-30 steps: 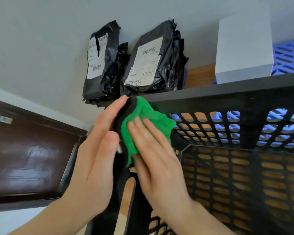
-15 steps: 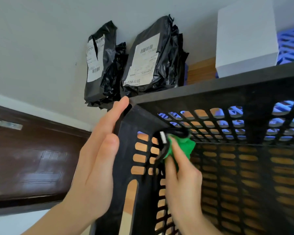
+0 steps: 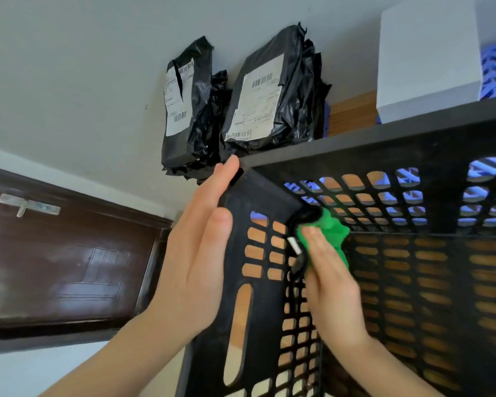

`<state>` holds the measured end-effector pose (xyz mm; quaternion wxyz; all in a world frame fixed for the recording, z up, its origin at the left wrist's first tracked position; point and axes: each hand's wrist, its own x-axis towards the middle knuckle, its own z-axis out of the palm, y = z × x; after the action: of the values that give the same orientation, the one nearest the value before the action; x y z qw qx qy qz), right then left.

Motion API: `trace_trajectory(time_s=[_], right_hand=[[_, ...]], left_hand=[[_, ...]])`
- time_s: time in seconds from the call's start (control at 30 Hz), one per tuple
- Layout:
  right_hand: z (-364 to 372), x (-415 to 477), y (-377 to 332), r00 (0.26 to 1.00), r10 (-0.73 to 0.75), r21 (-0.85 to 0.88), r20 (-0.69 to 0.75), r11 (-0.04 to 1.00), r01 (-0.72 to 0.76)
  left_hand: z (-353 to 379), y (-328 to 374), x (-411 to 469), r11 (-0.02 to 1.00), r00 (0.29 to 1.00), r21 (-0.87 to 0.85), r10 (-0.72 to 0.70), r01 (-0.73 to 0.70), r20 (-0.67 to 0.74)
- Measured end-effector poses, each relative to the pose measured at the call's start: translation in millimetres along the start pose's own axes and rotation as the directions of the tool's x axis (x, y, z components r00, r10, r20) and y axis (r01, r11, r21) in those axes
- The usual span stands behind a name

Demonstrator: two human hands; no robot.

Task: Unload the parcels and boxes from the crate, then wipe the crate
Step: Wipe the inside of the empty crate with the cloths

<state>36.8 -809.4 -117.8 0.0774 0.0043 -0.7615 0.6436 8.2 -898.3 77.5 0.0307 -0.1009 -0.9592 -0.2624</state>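
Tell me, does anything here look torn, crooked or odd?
Only a small thing: the white label on the left parcel behind the crate has a dark jagged split near its top, as if torn or folded. The label on the other parcel looks whole.

Left black plastic mailer parcel (image 3: pixel 196 118): white shipping label (image 3: pixel 175 101) with barcodes. Right black plastic mailer parcel (image 3: pixel 298 90): similar white label (image 3: pixel 255 107). Printed characters are illegible.
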Motion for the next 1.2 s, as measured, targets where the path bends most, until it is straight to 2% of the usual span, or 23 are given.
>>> trace_trajectory(time_s=[0.03,0.1,0.17,0.23,0.33,0.43,0.57,0.63,0.7,0.77,0.83,0.97,1.03,1.1,1.2], right_hand=[[-1,-4,9,0.993,0.116,0.004,0.016,0.993,-0.116],[0,-6,8,0.970,0.244,0.012,0.011,0.970,-0.244],[1,1,-8,0.951,0.308,0.096,-0.041,0.948,-0.303],[-2,7,-35,0.947,0.316,0.191,-0.055,0.935,-0.300],[-9,11,-82,0.992,0.109,0.275,-0.057,0.957,-0.089],[-17,22,-102,0.989,-0.112,0.250,-0.096,0.959,0.133],[-14,28,-80,0.946,-0.321,0.156,-0.034,0.934,0.323],[-8,24,-54,0.936,-0.352,0.091,0.013,0.933,0.349],[-7,15,-25,0.967,-0.246,0.044,0.064,0.969,0.244],[-9,2,0,0.994,-0.047,-0.006,0.097,0.999,0.048],[-11,-5,13,0.989,0.111,-0.018,0.100,0.994,-0.110],[-12,5,-9,0.977,0.213,0.050,0.011,0.976,-0.213],[-15,9,-40,0.991,0.131,0.144,-0.023,0.981,-0.127],[-18,14,-70,0.999,-0.025,0.222,-0.045,0.974,0.035],[-17,28,-95,0.965,-0.242,0.190,-0.099,0.947,0.257]], left_hand=[[-3,-1,-6,0.998,0.998,-0.013,-0.066,0.066,-0.007],[-3,-2,-4,0.996,0.996,-0.027,-0.083,0.082,-0.031],[-3,4,0,0.996,0.996,-0.029,-0.086,0.086,-0.024],[-3,3,-2,0.997,0.997,-0.034,-0.075,0.074,-0.017],[-3,1,1,0.998,0.998,-0.039,-0.055,0.054,-0.036],[-2,-1,1,0.999,0.999,0.031,-0.037,0.038,-0.025],[-2,-1,1,0.997,0.997,-0.003,-0.076,0.076,0.000],[-1,-2,3,0.996,0.996,0.007,-0.088,0.088,0.011],[-1,-3,2,0.995,0.996,0.037,-0.090,0.089,0.013],[-1,-2,3,0.995,0.996,0.046,-0.092,0.091,0.021],[-1,-1,3,0.995,0.995,0.044,-0.096,0.095,0.027],[-1,1,2,0.995,0.996,0.058,-0.084,0.082,0.028],[-1,1,2,0.996,0.997,0.040,-0.079,0.078,0.019],[-1,0,3,0.997,0.998,0.015,-0.069,0.069,0.004],[-1,-1,2,0.998,0.998,0.009,-0.057,0.058,-0.011]])
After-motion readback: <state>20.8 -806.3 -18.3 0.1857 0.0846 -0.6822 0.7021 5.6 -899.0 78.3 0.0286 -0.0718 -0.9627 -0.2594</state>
